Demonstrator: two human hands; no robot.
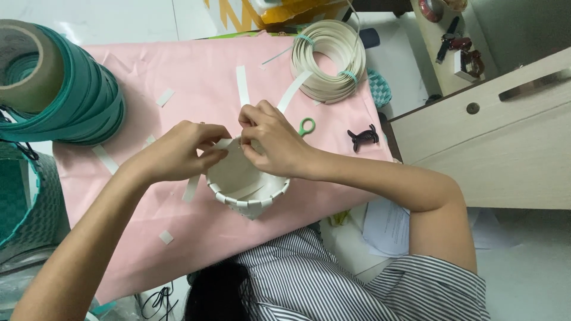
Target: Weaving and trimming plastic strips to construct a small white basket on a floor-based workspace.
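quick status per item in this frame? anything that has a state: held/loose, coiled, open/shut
left hand: pinching a strip at the basket rim
right hand: gripping the rim's far side
white woven basket: unfinished, held, tilted
white strip coil: coiled, tied with teal bands, one end loose
teal strip roll: wound, lying on its side
black claw clip: lying loose on the pink sheet
drawer: shut

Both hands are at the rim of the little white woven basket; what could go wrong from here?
1. The left hand and right hand pinch strips at the rim of the white basket; a slipped grip could let the weave loosen.
2. The long white strip trails toward the cream coil; it might snag.
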